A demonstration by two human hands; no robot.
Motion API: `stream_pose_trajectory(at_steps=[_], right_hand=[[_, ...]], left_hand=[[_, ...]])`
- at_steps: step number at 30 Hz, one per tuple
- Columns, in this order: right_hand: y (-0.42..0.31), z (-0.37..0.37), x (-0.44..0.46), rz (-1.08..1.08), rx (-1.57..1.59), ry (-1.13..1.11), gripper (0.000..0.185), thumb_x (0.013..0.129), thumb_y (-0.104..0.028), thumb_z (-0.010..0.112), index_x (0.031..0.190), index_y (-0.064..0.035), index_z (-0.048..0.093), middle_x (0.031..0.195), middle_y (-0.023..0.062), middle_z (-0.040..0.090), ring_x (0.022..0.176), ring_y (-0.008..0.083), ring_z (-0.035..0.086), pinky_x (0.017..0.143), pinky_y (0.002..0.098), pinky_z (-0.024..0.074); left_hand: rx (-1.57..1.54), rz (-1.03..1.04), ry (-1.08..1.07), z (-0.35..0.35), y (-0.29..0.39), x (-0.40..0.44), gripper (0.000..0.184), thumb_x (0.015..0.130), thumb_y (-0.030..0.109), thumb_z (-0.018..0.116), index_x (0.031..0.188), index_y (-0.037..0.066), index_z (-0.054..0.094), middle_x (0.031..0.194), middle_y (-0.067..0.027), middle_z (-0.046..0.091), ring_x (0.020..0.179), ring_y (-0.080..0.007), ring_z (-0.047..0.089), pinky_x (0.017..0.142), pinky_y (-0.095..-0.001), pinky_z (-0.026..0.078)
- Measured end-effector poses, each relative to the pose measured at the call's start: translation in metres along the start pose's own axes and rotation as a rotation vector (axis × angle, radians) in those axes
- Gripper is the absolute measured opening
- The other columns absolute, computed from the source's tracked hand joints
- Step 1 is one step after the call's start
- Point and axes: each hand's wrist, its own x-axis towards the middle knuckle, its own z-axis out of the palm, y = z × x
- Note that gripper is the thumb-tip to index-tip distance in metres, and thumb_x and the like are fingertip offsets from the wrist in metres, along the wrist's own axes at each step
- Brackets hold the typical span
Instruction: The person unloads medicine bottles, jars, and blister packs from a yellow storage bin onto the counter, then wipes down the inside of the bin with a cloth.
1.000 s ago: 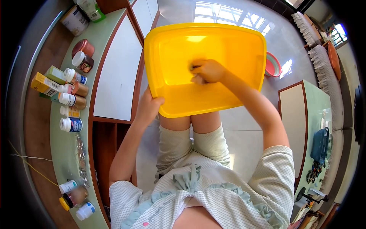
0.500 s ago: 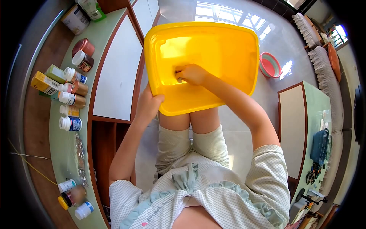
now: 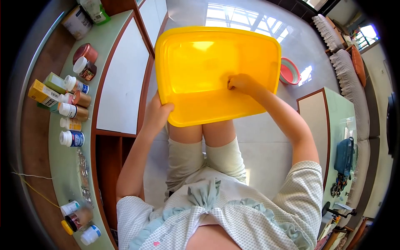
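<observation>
A yellow plastic basin is tilted above my thighs, its inside facing me. My left hand grips its lower left rim, thumb on the inner side and the other fingers hidden behind. Inside the basin, right of its middle, is my right hand, with its fingers curled together near the inner surface. Something small and dark seems to show at those fingertips, but I cannot make out what it is.
On the left, a green-topped cabinet carries jars, bottles and boxes. A pink and grey basin sits on the floor at the right. Beyond it are a second green-topped cabinet with a blue basket and a sofa.
My right hand went left inside the yellow basin, then back right to beyond the middle. My left hand has kept its hold on the rim. The view has shifted slightly.
</observation>
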Motion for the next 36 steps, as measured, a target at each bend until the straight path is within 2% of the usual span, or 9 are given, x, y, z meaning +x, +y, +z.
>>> stream_pose_trajectory(at_steps=[6, 9, 12, 15, 21, 24, 28, 31, 36], right_hand=[[-0.067, 0.01, 0.017, -0.159, -0.011, 0.356, 0.012, 0.078, -0.012, 0.06, 0.087, -0.0095, 0.068, 0.101, 0.0028, 0.064, 0.087, 0.024, 0.063, 0.076, 0.0333, 0.0501], [-0.084, 0.004, 0.036, -0.204, 0.156, 0.211, 0.02, 0.081, -0.018, 0.053, 0.093, -0.0071, 0.065, 0.107, 0.0057, 0.063, 0.094, 0.0268, 0.062, 0.081, 0.0344, 0.0497], [-0.097, -0.002, 0.044, -0.122, 0.355, 0.287, 0.014, 0.079, -0.009, 0.059, 0.088, -0.0114, 0.069, 0.102, 0.0035, 0.063, 0.088, 0.0243, 0.063, 0.075, 0.0325, 0.0513], [-0.082, -0.006, 0.053, -0.118, 0.012, 0.785, 0.017, 0.079, -0.009, 0.06, 0.092, -0.0133, 0.07, 0.104, 0.0046, 0.064, 0.089, 0.0252, 0.064, 0.075, 0.0335, 0.0521], [-0.04, -0.035, 0.061, 0.303, 0.108, 1.069, 0.027, 0.081, -0.011, 0.061, 0.106, -0.015, 0.069, 0.112, 0.008, 0.065, 0.094, 0.03, 0.063, 0.08, 0.0379, 0.0517], [-0.02, -0.025, 0.069, 0.315, -0.046, 1.256, 0.028, 0.079, -0.01, 0.057, 0.105, -0.0154, 0.067, 0.099, 0.0036, 0.063, 0.091, 0.0287, 0.06, 0.074, 0.0376, 0.0521], [-0.009, -0.021, 0.064, 0.456, -0.011, 1.103, 0.034, 0.081, -0.011, 0.055, 0.114, -0.0173, 0.063, 0.101, 0.0025, 0.061, 0.093, 0.0273, 0.06, 0.074, 0.038, 0.0518], [-0.012, -0.016, 0.056, 0.44, -0.082, 1.049, 0.03, 0.082, -0.011, 0.054, 0.11, -0.0153, 0.062, 0.104, 0.0038, 0.061, 0.089, 0.0268, 0.062, 0.071, 0.0387, 0.0524], [-0.012, -0.007, 0.045, 0.536, -0.086, 0.747, 0.019, 0.086, -0.014, 0.049, 0.1, -0.0108, 0.062, 0.091, 0.0112, 0.065, 0.082, 0.0313, 0.063, 0.072, 0.041, 0.0506]], left_hand=[[0.051, 0.017, 0.006, -0.002, 0.001, -0.001, 0.056, 0.074, 0.01, 0.052, 0.13, 0.005, 0.05, 0.103, -0.0155, 0.065, 0.091, -0.0263, 0.063, 0.081, -0.0346, 0.048], [0.083, 0.013, 0.027, -0.002, 0.001, -0.002, 0.054, 0.075, 0.01, 0.052, 0.128, 0.004, 0.051, 0.101, -0.015, 0.066, 0.089, -0.0258, 0.064, 0.08, -0.0347, 0.048], [0.098, 0.014, 0.046, -0.003, -0.004, -0.004, 0.052, 0.075, 0.01, 0.052, 0.127, 0.004, 0.052, 0.098, -0.0147, 0.066, 0.088, -0.0261, 0.064, 0.079, -0.0351, 0.048], [0.061, -0.013, 0.044, -0.004, -0.009, -0.005, 0.049, 0.073, 0.01, 0.052, 0.122, 0.002, 0.053, 0.098, -0.014, 0.065, 0.09, -0.0257, 0.062, 0.081, -0.0341, 0.047], [-0.039, -0.003, 0.035, -0.005, -0.011, -0.004, 0.044, 0.07, 0.009, 0.051, 0.113, -0.002, 0.055, 0.1, -0.0119, 0.062, 0.094, -0.023, 0.058, 0.087, -0.0307, 0.044], [-0.026, 0.001, 0.046, -0.004, -0.014, -0.003, 0.045, 0.07, 0.009, 0.05, 0.113, -0.003, 0.054, 0.1, -0.0119, 0.062, 0.094, -0.0227, 0.058, 0.087, -0.0302, 0.044], [-0.015, -0.021, 0.021, -0.002, -0.008, -0.006, 0.045, 0.069, 0.009, 0.05, 0.113, -0.003, 0.054, 0.1, -0.0127, 0.063, 0.094, -0.0231, 0.058, 0.087, -0.0301, 0.044], [0.015, 0.006, 0.028, -0.002, -0.006, -0.005, 0.045, 0.07, 0.009, 0.049, 0.114, -0.003, 0.054, 0.101, -0.0136, 0.063, 0.094, -0.0235, 0.059, 0.086, -0.0303, 0.044], [0.084, -0.016, 0.023, -0.003, 0.004, -0.005, 0.045, 0.072, 0.008, 0.048, 0.115, -0.003, 0.054, 0.1, -0.0143, 0.064, 0.092, -0.0243, 0.06, 0.084, -0.0304, 0.045]])
